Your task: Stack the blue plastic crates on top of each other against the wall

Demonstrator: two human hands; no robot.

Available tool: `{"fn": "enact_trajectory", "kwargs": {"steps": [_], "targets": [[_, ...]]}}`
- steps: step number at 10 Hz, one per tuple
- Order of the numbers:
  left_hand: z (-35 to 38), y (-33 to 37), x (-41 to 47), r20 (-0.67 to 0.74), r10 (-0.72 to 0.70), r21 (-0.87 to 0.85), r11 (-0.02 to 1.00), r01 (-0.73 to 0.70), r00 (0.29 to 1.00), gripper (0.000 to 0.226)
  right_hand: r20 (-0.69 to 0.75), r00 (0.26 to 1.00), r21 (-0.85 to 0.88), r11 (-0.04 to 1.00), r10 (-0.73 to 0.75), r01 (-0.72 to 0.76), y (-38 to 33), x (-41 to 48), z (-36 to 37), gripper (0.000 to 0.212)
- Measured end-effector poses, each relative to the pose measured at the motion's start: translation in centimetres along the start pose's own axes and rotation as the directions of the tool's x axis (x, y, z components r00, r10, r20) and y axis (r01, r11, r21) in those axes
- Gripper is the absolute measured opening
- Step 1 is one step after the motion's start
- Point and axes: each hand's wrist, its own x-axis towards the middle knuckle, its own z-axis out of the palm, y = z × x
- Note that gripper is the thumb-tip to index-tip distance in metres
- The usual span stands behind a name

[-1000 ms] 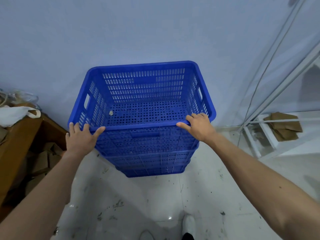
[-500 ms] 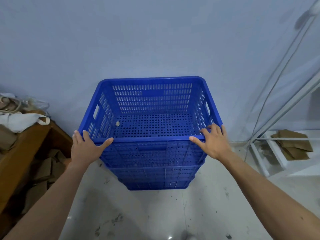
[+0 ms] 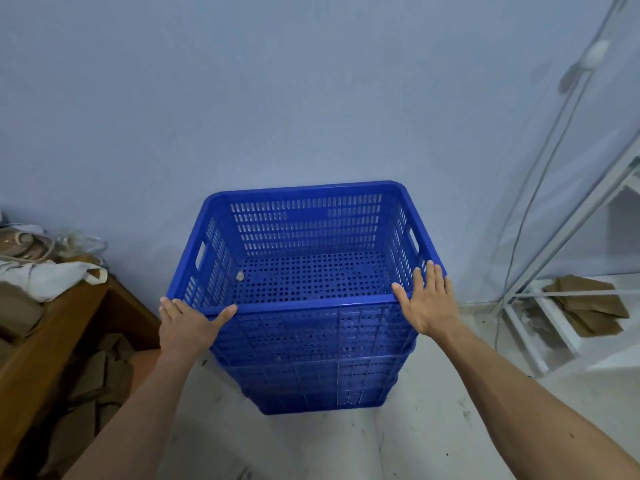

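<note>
A stack of blue perforated plastic crates stands on the floor against the pale blue wall [image 3: 277, 98]. The top crate [image 3: 304, 189] is nested in the lower crates [image 3: 311, 386], and only a small pale scrap [image 3: 239, 276] lies inside it. My left hand [image 3: 188, 327] rests on its near left corner, thumb stretched along the front rim. My right hand [image 3: 427, 303] lies flat on the near right corner with the fingers straight and spread. Neither hand is curled around the rim.
A brown wooden table [image 3: 52, 334] with a white bag [image 3: 52, 277] and clutter stands to the left, cardboard pieces under it. A white metal rack [image 3: 540, 323] holding brown cardboard [image 3: 588, 306] is on the right, with a cable [image 3: 530, 202] hanging down the wall.
The crate stack now sits lower and farther off in view. My right hand slid from the front rim to the right corner and flattened out. My left hand stayed at the left corner.
</note>
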Motion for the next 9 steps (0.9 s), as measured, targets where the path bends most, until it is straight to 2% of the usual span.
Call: {"fn": "enact_trajectory", "kwargs": {"steps": [1, 2, 3, 4, 5, 6, 8, 9], "targets": [[-0.7, 0.6, -0.7, 0.049, -0.026, 0.03, 0.999, 0.025, 0.998, 0.14, 0.085, 0.996, -0.039, 0.999, 0.03, -0.026, -0.3, -0.4, -0.7, 0.095], [-1.1, 1.8, -0.9, 0.08, -0.02, 0.108, 0.994, 0.011, 0.997, 0.127, 0.141, 0.99, -0.044, 0.999, 0.011, -0.005, -0.9, -1.5, -1.1, 0.083], [-1.2, 2.7, -1.2, 0.088, 0.002, 0.19, 0.982, -0.019, 0.996, 0.113, 0.169, 0.985, -0.001, 0.999, -0.043, 0.044, -1.3, -3.4, -1.6, 0.07], [-0.7, 2.0, -1.8, 0.07, 0.087, 0.258, 0.961, -0.102, 0.994, 0.105, 0.187, 0.979, 0.047, 0.996, -0.078, 0.07, -1.3, -5.2, -2.2, 0.067], [-0.5, 0.6, -3.1, 0.091, 0.227, 0.215, 0.946, -0.241, 0.97, 0.098, 0.239, 0.966, 0.084, 0.993, -0.104, 0.086, -1.2, -6.8, -3.5, 0.068], [-1.4, -0.1, -4.5, 0.139, 0.28, 0.152, 0.942, -0.299, 0.95, 0.093, 0.243, 0.961, 0.111, 0.988, -0.13, 0.106, -1.0, -8.0, -4.8, 0.067], [-2.5, 0.4, -8.0, 0.246, 0.269, 0.064, 0.954, -0.292, 0.931, 0.095, 0.179, 0.956, 0.223, 0.956, -0.234, 0.192, -0.8, -10.1, -7.4, 0.062], [-2.1, 0.9, -11.0, 0.275, 0.274, -0.006, 0.959, -0.284, 0.922, 0.094, 0.088, 0.955, 0.277, 0.928, -0.282, 0.249, -0.7, -12.1, -9.1, 0.064]]}}
